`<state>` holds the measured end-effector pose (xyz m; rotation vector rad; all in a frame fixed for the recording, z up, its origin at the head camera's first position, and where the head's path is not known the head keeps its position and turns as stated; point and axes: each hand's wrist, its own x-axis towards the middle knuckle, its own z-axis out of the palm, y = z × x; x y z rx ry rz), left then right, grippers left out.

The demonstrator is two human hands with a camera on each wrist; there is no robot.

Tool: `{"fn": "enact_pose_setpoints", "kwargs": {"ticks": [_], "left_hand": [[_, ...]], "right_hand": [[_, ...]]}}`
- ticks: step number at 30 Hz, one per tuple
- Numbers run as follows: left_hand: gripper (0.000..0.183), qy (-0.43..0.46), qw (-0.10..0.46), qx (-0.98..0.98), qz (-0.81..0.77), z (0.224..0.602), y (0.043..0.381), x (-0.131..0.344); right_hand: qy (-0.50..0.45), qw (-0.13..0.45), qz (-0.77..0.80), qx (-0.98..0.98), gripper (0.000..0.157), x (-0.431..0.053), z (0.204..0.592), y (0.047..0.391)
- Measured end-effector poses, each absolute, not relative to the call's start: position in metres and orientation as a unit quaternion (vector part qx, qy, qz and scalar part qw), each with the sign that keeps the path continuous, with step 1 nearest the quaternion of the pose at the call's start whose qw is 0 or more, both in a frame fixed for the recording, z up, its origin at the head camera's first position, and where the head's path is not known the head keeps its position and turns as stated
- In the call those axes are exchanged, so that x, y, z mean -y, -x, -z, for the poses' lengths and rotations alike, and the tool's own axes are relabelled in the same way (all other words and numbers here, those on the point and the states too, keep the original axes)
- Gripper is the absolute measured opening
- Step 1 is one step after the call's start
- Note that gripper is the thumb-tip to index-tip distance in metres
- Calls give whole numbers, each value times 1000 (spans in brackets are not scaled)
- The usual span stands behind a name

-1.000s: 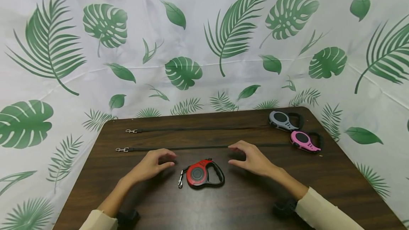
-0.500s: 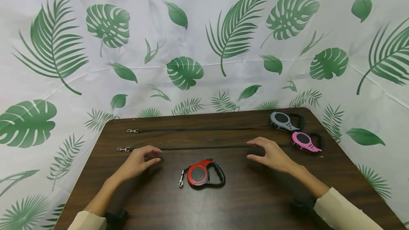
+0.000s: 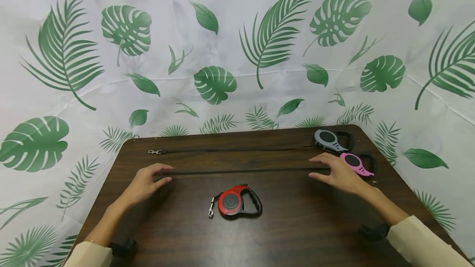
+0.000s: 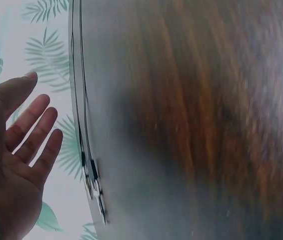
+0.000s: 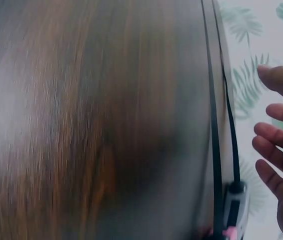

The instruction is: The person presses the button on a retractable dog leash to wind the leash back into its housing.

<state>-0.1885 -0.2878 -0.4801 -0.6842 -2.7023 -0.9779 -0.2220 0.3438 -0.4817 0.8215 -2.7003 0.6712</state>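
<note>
Hovering over the table's left side, my left hand [image 3: 146, 182] has relaxed, spread fingers and holds nothing. My right hand [image 3: 339, 174], likewise relaxed and holding nothing, is near the pink retractable leash [image 3: 352, 160] at the right. That leash's black strap [image 3: 241, 171] runs left across the table; in the head view its clip is hidden behind my left hand, but the left wrist view shows the metal clip [image 4: 99, 197]. A red retractable leash [image 3: 230, 202] lies between and nearer than my hands, its small silver clip [image 3: 210, 210] at its left.
A grey retractable leash [image 3: 328, 137] lies at the back right corner, touching or close to the pink one. Its strap [image 3: 230, 150] stretches left to a metal clip [image 3: 154, 151]. Behind the dark wooden table [image 3: 237, 242] hangs a white leaf-print cloth [image 3: 230, 24].
My hands have moved apart, the left one leftward and the right one rightward toward the pink leash. All the leashes stay in place on the table.
</note>
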Motion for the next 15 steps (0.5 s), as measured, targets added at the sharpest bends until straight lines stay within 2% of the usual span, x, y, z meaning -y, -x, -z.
{"fn": "enact_pose_setpoints", "kwargs": {"ticks": [7, 15], "left_hand": [[42, 226, 102, 923, 294, 477, 191, 301], [43, 231, 114, 925, 279, 480, 196, 312]], "right_hand": [[-275, 161, -195, 928, 48, -369, 475, 222], [-242, 152, -183, 941, 50, -401, 465, 220]]}}
